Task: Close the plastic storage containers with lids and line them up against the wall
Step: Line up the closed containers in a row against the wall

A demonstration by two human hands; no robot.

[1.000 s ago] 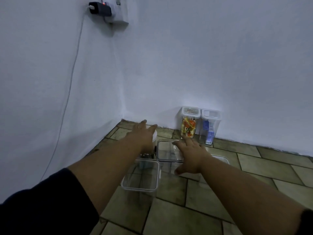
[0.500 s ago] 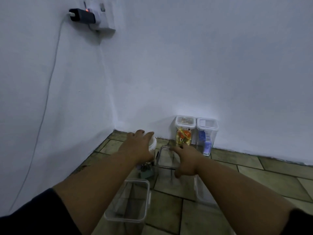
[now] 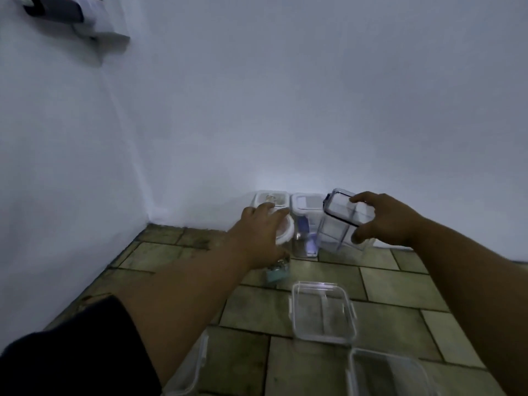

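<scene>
At right of centre our right hand point(image 3: 385, 221) grips a clear container point(image 3: 341, 224), tilted, its top leaning to the upper left, just right of the two lidded boxes point(image 3: 305, 205) at the wall point(image 3: 285, 110); our left hand point(image 3: 257, 232), nearer centre, curls round a white-lidded jar point(image 3: 286, 232).

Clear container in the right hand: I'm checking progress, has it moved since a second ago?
Yes. The right hand grips the clear container, lifted off the floor tiles and carried toward the wall, right of the lidded container with blue contents.
</scene>
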